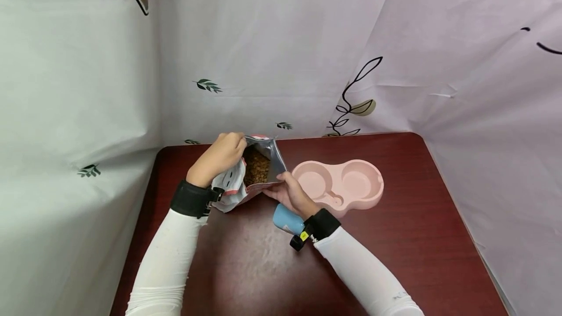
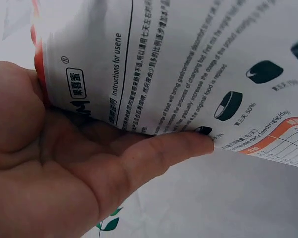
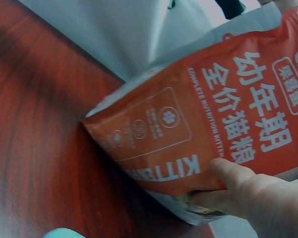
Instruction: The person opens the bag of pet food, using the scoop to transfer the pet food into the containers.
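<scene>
A bag of kitten food (image 1: 229, 179) is tilted over the table with its mouth toward the head camera, and brown kibble (image 1: 256, 166) shows inside the silver lining. My left hand (image 1: 221, 155) grips the bag at the left of its opening. In the left wrist view, the bag's printed white side (image 2: 139, 64) lies against that hand. With thumb and fingers, my right hand (image 1: 291, 193) holds the right side of the opening. The right wrist view shows the orange front of the bag (image 3: 188, 134), with right-hand fingers (image 3: 233, 173) on it.
A pink double bowl (image 1: 335, 172) stands on the dark red table (image 1: 263, 267), right of the bag. Under my right wrist lies a light blue object (image 1: 286, 218), partly hidden; its kind is unclear. Patterned white cloth (image 1: 272, 52) hangs behind and beside the table.
</scene>
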Demonstrator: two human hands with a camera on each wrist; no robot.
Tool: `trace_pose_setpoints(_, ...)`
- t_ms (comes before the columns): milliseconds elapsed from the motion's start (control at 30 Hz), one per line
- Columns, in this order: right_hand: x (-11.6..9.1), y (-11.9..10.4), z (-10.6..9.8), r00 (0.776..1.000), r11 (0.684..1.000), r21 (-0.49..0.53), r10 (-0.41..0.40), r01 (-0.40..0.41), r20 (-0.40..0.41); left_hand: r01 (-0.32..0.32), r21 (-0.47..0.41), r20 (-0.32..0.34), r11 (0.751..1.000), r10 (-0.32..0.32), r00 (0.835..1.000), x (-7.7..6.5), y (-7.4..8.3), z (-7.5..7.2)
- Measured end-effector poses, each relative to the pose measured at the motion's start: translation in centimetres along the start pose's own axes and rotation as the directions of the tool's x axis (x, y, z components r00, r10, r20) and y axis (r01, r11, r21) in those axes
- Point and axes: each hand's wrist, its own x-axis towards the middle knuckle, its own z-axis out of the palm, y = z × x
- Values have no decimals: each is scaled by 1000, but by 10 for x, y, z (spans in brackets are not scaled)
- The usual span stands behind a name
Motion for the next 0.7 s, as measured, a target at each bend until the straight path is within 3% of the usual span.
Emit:
trace_pose_setpoints(200,9,18,6,999,998,46,-49,49,11,-25,27,33,999,24,999,0,-7,-3)
trace_pose_setpoints(433,19,40,8,991,987,86,-136,137,-16,-68,48,-6,997,68,998,1,-10,3)
trace_pose_setpoints(700,16,36,8,992,995,-13,-105,104,-76,-66,29,-15,997,66,998,-3,-11,7)
